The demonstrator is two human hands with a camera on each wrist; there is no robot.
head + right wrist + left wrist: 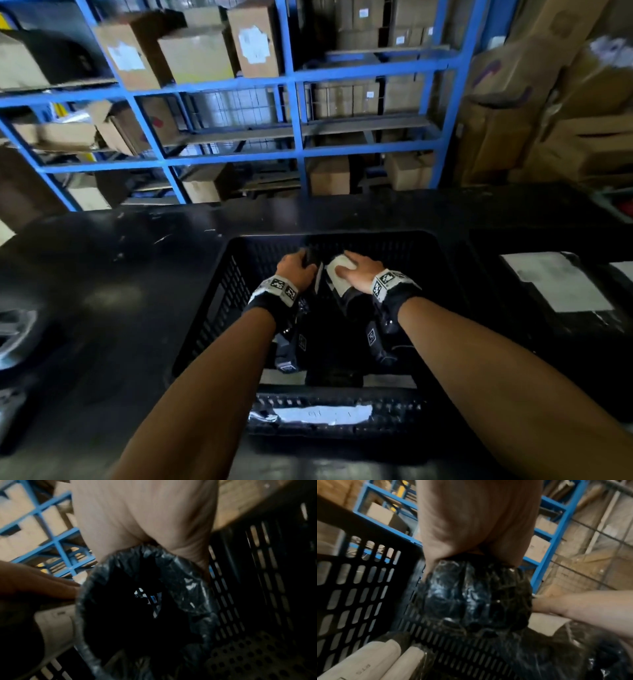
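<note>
A black slotted plastic crate (212, 308) stands on a black table (102, 274), and both my hands reach into it. My left hand (297, 264) grips the top of a package wrapped in shiny black film (471, 595). Beside it my right hand (356, 270) grips a second black-wrapped package (145, 608), which bears a white label (337, 274). The two packages stand side by side and lean against each other. In the left wrist view pale rolls (373, 658) lie on the crate floor. My palms hide the fingertips in both wrist views.
Blue metal shelving (294, 113) with cardboard boxes fills the space behind the table. More boxes are stacked at the right (548, 102). Dark packages with white labels (555, 281) lie on the table right of the crate. A white label (322, 414) sits on the crate's near wall.
</note>
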